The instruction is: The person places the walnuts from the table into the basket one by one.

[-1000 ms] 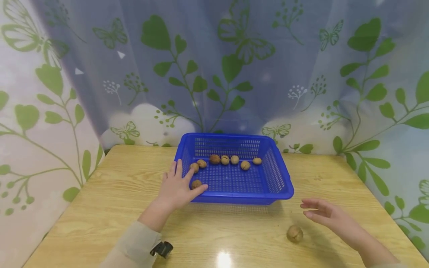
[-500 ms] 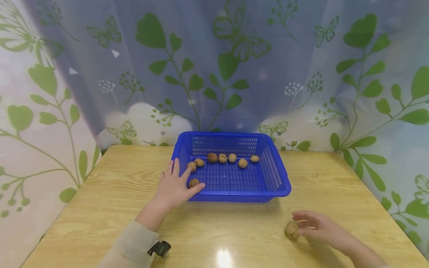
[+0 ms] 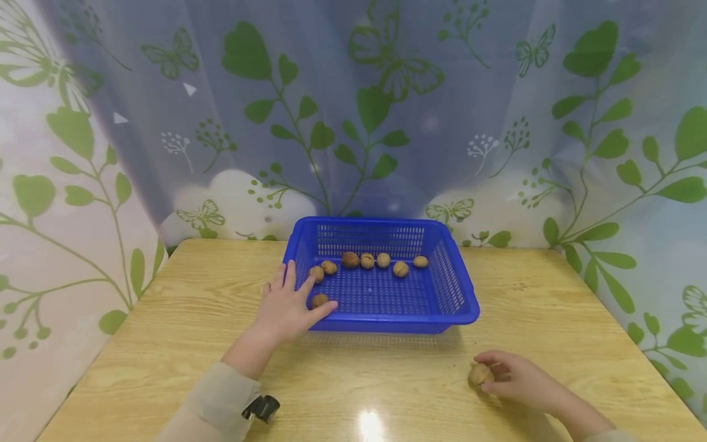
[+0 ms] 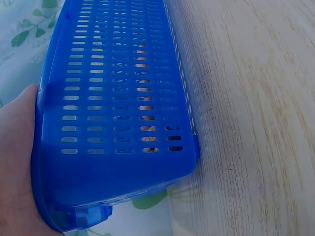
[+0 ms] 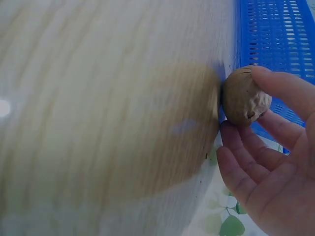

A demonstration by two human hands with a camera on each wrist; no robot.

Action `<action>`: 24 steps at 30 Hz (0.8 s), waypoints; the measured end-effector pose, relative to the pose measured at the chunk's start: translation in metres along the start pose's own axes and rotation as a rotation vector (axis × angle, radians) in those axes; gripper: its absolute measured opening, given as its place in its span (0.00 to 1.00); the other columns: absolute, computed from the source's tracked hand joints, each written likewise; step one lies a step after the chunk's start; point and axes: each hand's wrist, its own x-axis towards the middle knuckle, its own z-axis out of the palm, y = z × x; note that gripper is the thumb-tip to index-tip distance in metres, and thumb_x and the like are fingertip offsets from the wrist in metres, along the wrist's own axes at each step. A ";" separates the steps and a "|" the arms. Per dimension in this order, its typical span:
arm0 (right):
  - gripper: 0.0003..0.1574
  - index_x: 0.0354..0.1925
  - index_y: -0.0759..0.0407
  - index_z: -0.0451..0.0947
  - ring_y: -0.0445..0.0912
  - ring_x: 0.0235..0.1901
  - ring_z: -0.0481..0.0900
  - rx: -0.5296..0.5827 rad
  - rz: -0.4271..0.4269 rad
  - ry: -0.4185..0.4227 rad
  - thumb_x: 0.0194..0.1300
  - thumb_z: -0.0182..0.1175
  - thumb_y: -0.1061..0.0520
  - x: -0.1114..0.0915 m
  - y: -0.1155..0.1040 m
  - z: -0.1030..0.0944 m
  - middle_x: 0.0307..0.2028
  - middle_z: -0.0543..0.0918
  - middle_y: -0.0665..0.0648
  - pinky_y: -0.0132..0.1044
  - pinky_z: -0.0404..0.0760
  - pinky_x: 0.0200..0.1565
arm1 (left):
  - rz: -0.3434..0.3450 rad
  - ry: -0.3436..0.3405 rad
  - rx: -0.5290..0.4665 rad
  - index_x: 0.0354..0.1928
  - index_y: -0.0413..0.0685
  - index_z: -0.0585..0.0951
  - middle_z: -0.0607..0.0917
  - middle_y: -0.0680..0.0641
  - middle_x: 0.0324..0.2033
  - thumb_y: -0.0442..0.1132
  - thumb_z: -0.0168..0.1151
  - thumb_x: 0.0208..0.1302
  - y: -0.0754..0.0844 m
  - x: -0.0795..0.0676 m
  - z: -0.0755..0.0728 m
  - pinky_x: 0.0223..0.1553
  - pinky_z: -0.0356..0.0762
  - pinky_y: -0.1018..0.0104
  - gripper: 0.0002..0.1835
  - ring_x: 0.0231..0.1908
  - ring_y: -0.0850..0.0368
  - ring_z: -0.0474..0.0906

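My right hand (image 3: pixel 521 382) pinches a walnut (image 3: pixel 479 376) on the table, in front of the basket's right corner. In the right wrist view the thumb (image 5: pixel 283 88) lies on one side of this walnut (image 5: pixel 241 96) and the fingers reach around the other; its shell has a pale, rough patch. My left hand (image 3: pixel 284 307) rests with spread fingers over the front left corner of a blue plastic basket (image 3: pixel 386 318). Several walnuts lie inside, most along the back, one walnut (image 3: pixel 320 301) beside the left thumb. In the left wrist view the hand (image 4: pixel 15 157) touches the basket's rim.
The wood-grain table (image 3: pixel 182 344) carries the basket near its back edge. Behind it hangs a blue-and-white curtain (image 3: pixel 331 123) printed with leaves and butterflies. A black clip-like object (image 3: pixel 261 408) sits at the left sleeve (image 3: pixel 212 399).
My right hand has come down and left onto the loose walnut and now pinches it. My left hand stays at the basket corner. The head view has shifted slightly.
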 end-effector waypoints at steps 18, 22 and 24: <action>0.30 0.56 0.77 0.67 0.31 0.44 0.73 0.029 0.025 0.053 0.61 0.62 0.59 0.001 -0.021 -0.015 0.51 0.74 0.73 0.34 0.78 0.41 | 0.001 -0.010 0.008 0.71 0.49 0.59 0.44 0.30 0.69 0.76 0.38 0.57 -0.001 0.001 -0.003 0.60 0.43 0.33 0.49 0.69 0.35 0.34; 0.32 0.59 0.75 0.65 0.31 0.45 0.73 0.040 0.066 0.082 0.63 0.60 0.58 0.003 -0.028 -0.024 0.53 0.73 0.71 0.33 0.78 0.41 | 0.003 -0.005 0.008 0.70 0.49 0.59 0.45 0.30 0.69 0.76 0.39 0.57 -0.002 0.001 -0.002 0.60 0.43 0.33 0.49 0.69 0.34 0.34; 0.33 0.60 0.74 0.65 0.32 0.46 0.73 0.042 0.089 0.099 0.63 0.60 0.56 0.004 -0.031 -0.027 0.53 0.73 0.70 0.33 0.78 0.41 | 0.003 -0.003 0.009 0.70 0.49 0.59 0.45 0.30 0.69 0.76 0.39 0.57 -0.002 0.000 -0.001 0.60 0.43 0.33 0.48 0.68 0.34 0.35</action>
